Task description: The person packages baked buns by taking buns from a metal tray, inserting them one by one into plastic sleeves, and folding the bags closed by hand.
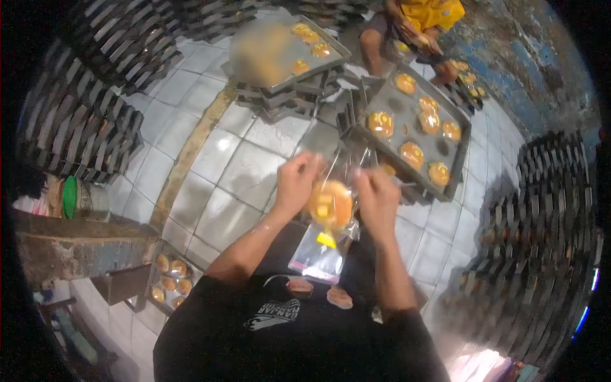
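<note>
Between my hands is a round golden bun (332,202) with yellow pieces on top, seemingly inside a clear plastic bag (347,167). My left hand (298,181) pinches the bag's upper left edge. On the other side, my right hand (377,194) is closed on the upper right edge; its fingertips are a little blurred. Below the bun, a stack of clear plastic sleeves (316,258) with a yellow mark rests on my lap. Just beyond my right hand stands a metal tray (439,108) of glossy buns, some of them wrapped.
Another tray (331,67) of buns sits on stacked dark trays ahead. A person in a yellow shirt (433,14) sits beyond, hands on a bun. Tall stacks of dark trays (509,267) rise on both sides. A bun tray (172,277) lies lower left on the tiled floor (245,165).
</note>
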A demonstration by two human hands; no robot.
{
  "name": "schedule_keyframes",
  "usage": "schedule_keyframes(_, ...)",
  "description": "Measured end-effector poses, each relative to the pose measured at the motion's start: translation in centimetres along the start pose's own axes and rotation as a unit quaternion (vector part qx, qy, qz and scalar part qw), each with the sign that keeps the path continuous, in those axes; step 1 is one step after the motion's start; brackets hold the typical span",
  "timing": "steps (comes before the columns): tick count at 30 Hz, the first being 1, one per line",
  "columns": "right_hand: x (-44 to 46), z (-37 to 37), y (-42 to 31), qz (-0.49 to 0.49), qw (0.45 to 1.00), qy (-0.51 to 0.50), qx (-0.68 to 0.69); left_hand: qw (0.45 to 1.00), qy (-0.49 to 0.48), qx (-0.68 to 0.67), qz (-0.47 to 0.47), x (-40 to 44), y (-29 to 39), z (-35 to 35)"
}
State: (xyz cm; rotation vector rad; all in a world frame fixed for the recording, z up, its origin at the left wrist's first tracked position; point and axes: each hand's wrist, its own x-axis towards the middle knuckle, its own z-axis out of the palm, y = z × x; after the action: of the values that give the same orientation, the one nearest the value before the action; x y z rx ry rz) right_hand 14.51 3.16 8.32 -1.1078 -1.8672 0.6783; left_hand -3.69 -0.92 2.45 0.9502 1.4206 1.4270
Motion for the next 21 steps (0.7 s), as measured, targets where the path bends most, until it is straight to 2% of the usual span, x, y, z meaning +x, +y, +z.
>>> schedule_keyframes(1, 1.3, 0.0, 1.4, 0.125, 0.988, -0.035, 0.082, 0.998, 0.049, -0.029, -0.007, 0.8, 0.0, 0.0)
schedule_keyframes(2, 2.1, -0.2, 2.6, 0.242, 0.954, -0.068, 0.164, 0.993, 0.1, -0.059, -0.01, 1.4, 0.0, 0.0)
schedule_keyframes(3, 1.5, -0.6, 3.2, 0.245, 0.953, -0.065, 0.165, 0.985, 0.12, 0.06, 0.108, 1.6, 0.1, -0.6)
schedule_keyframes(5, 0.1, -0.7, 4.0, 0.356, 0.894, -0.118, 0.245, 0.982, 0.106, 0.071, 0.138, 0.6, -0.8, -1.8)
schedule_keyframes(6, -2.1, -0.2, 4.6, 0.365, 0.89, -0.125, 0.244, 0.98, 0.085, 0.082, 0.16, -1.2, -1.9, -2.4)
schedule_keyframes(7, -4.1, 0.7, 5.6, 0.373, 0.885, -0.128, 0.246, 0.985, 0.074, 0.12, 0.103, -2.2, -4.3, -3.1)
schedule_keyframes(8, -5.8, 1.5, 6.6, 0.378, 0.882, -0.129, 0.248, 0.985, 0.076, 0.12, 0.103, -2.8, -6.5, -3.5)
schedule_keyframes(10, -9.3, 2.9, 8.1, 0.443, 0.816, -0.171, 0.329, 0.996, 0.031, -0.034, -0.082, -3.9, -9.7, -4.0)
schedule_keyframes(12, -9.9, 3.1, 6.3, 0.468, 0.799, -0.151, 0.345, 0.995, 0.027, -0.029, -0.09, -3.2, -7.5, -3.8)
schedule_keyframes(14, -8.7, 2.7, 4.4, 0.439, 0.756, -0.059, 0.482, 0.976, -0.047, -0.158, -0.145, -1.3, -7.2, -3.1)
schedule_keyframes(15, -8.2, 1.6, 4.4, 0.434, 0.754, -0.037, 0.492, 0.975, -0.063, -0.16, -0.141, -0.3, -6.2, -1.9)
schedule_keyframes(17, -7.0, -0.2, 6.8, 0.327, 0.859, 0.059, 0.388, 0.976, -0.059, -0.191, -0.084, 0.8, -3.6, 0.6)
schedule_keyframes(18, -4.4, -4.0, 4.8, 0.315, 0.943, 0.034, 0.107, 0.975, -0.056, -0.205, -0.059, 0.9, -2.5, 1.5)
schedule_keyframes(19, -4.1, -5.6, 9.5, 0.214, 0.972, 0.098, 0.007, 0.989, -0.065, -0.125, -0.045, 1.0, -1.8, 1.9)
schedule_keyframes(20, -1.7, -7.2, 8.2, 0.116, 0.973, 0.197, 0.012, 0.988, -0.08, -0.125, -0.044, 0.7, -2.0, 2.0)
schedule_keyframes(21, -1.0, -9.4, 10.4, 0.152, 0.969, 0.193, -0.026, 0.994, -0.108, -0.03, 0.014, -0.3, -2.7, 1.8)
